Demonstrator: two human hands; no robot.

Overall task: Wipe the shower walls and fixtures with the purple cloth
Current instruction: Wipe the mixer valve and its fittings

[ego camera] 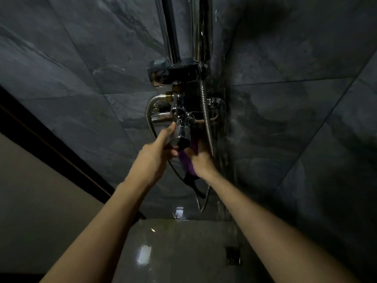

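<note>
Mid-fixtures: left hand (155,156) fingers curled round chrome tap spout (181,135), right hand (201,160) gripping purple cloth (186,162) just behind spout near hose (207,123); dark tiled walls (285,119) and riser pipes (183,27) probably still left.

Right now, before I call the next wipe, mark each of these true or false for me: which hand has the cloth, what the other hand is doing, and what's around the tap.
1. The right hand grips the purple cloth. True.
2. The left hand hangs idle at the person's side. False: it holds the chrome tap knob.
3. The purple cloth lies on the floor. False: it is up at the tap, beside the knob.
4. A ribbed metal hose runs down just right of the knob. True.
5. The wall tiles are white. False: they are dark grey.
</note>
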